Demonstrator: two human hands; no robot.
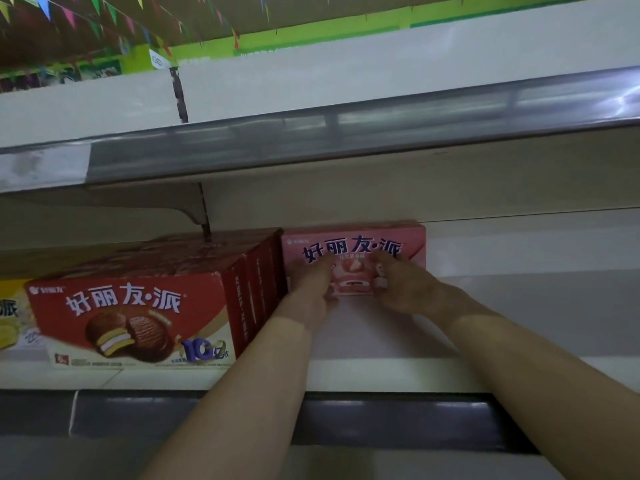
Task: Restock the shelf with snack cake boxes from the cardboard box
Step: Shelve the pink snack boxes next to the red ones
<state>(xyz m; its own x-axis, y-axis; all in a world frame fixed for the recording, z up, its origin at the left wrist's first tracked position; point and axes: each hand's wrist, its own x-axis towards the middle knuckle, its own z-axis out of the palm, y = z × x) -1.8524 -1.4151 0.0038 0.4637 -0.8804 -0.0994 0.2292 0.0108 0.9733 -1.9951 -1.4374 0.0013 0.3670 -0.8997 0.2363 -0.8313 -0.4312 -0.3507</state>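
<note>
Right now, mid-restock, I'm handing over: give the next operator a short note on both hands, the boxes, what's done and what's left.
Left hand: fingers straight, pressing the front of the pink box.
Right hand: also against the pink box's front, fingers at its lower right part; exact grip hard to tell.
Pink box stands upright far back on the shelf, close beside the red boxes on its left.
Done: this pink box is on the shelf, pushed well back.
Left: the shelf space to its right and in front is bare. The cardboard box is out of view, so remaining stock is unknown.
</note>
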